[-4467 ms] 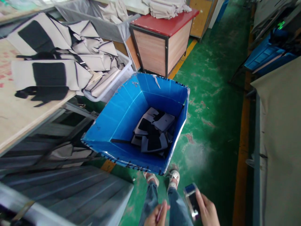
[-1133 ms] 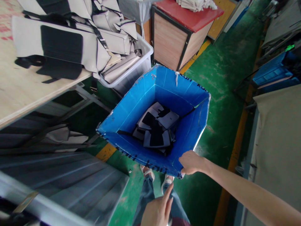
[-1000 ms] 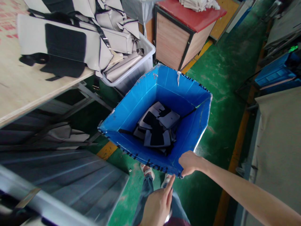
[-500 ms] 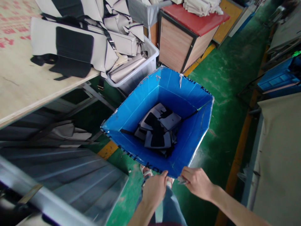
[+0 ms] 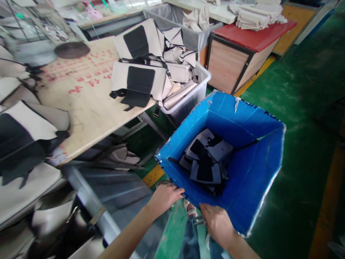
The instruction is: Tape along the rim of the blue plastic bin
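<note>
A large blue box (image 5: 242,108) with worn edges stands open on the floor before me. Inside it lies a heap of grey and black bag pieces (image 5: 206,171). My left hand (image 5: 166,196) is closed at the near left rim, fingertips on the edge. Further right along that rim, my right hand (image 5: 217,219) is closed on the edge. A small metallic object (image 5: 198,220) sticks out from under the right hand's fingers; its kind is unclear.
Bag pieces (image 5: 140,81) lie on a wooden table (image 5: 97,118) and spill over a white bin (image 5: 201,90). A red-topped cabinet (image 5: 256,37) stands behind the box. More bag pieces (image 5: 35,126) are piled at left, above a metal panel (image 5: 115,194).
The view has swung left, so the box and table appear further right. My left hand has shifted left along the rim, apart from the right hand. The heap inside looks the same.
</note>
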Available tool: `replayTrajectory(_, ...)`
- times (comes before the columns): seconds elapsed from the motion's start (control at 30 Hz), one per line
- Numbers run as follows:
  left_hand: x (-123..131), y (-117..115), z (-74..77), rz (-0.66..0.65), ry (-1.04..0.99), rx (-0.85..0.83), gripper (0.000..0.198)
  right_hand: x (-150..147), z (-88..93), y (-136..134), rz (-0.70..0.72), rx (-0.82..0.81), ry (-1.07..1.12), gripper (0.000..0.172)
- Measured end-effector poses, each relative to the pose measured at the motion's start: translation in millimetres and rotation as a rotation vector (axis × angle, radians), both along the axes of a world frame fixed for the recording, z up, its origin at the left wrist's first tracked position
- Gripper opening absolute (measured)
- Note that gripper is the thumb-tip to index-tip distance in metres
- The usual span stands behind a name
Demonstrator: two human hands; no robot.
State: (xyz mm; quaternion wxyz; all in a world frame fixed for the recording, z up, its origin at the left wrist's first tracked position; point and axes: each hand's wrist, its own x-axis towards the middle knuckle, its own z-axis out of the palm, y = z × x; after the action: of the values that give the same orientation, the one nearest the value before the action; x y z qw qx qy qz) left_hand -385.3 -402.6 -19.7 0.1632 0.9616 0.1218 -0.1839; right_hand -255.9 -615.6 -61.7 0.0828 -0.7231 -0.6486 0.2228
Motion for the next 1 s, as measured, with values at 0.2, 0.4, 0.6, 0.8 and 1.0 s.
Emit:
replayTrajectory(0.2,-4.0,12.4,-6.4,-0.005,0.047,-0.052,0.018,10.5,6.7,28.1,0.092,-0.051,0.097,0.017)
replayTrajectory(0.4,-15.5,28.0,-11.0,0.195,0.001,-0.134,0.034,11.3,3.1,44.5,0.056,-0.052,0.167,0.055)
replayTrajectory(0.6,-25.6,40.0,-14.2,0.217,0.056,-0.108,0.035,-20.4,-9.4,67.6,-0.121,-0.023,0.259,0.031)
replayTrajectory(0.8,-21.6,71.8,-6.3,0.190,0.148,0.052,0.033,-14.6,-0.5,71.6,-0.050,-0.152,0.251,0.027)
replayTrajectory(1.0,-58.8,111.2,5.2,0.621,-0.037,-0.053,0.038,9.2,14.3,116.5,-0.308,-0.200,0.486,0.035)
